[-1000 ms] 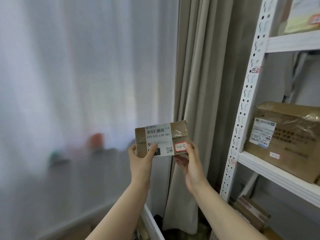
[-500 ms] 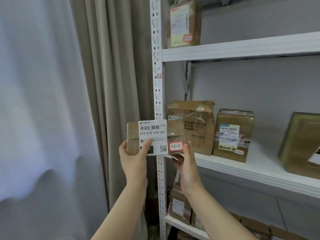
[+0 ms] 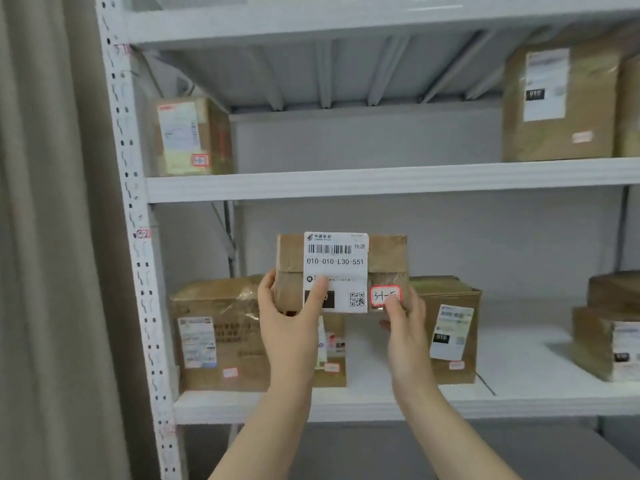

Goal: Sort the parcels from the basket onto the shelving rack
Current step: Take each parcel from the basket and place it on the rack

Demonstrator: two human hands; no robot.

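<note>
I hold a small brown parcel (image 3: 384, 254) up in front of the white shelving rack (image 3: 381, 183). It carries a white barcode label and a red-edged sticker at its lower right. My left hand (image 3: 289, 318) grips its left side with the thumb on the label. My right hand (image 3: 403, 323) grips its lower right corner, thumb on the sticker. The parcel hangs in the air before the middle shelf, level with the boxes standing there. The basket is out of view.
The middle shelf (image 3: 519, 400) holds a large box (image 3: 216, 334) at left, another box (image 3: 446, 327) behind my right hand, and stacked boxes (image 3: 609, 330) at right. The upper shelf has a box (image 3: 192, 136) at left and one (image 3: 561, 98) at right. A beige curtain (image 3: 48, 237) hangs left.
My view has swung right from the curtain onto the rack, which now fills the frame. The parcel stays in both hands, now held in front of the middle shelf.
</note>
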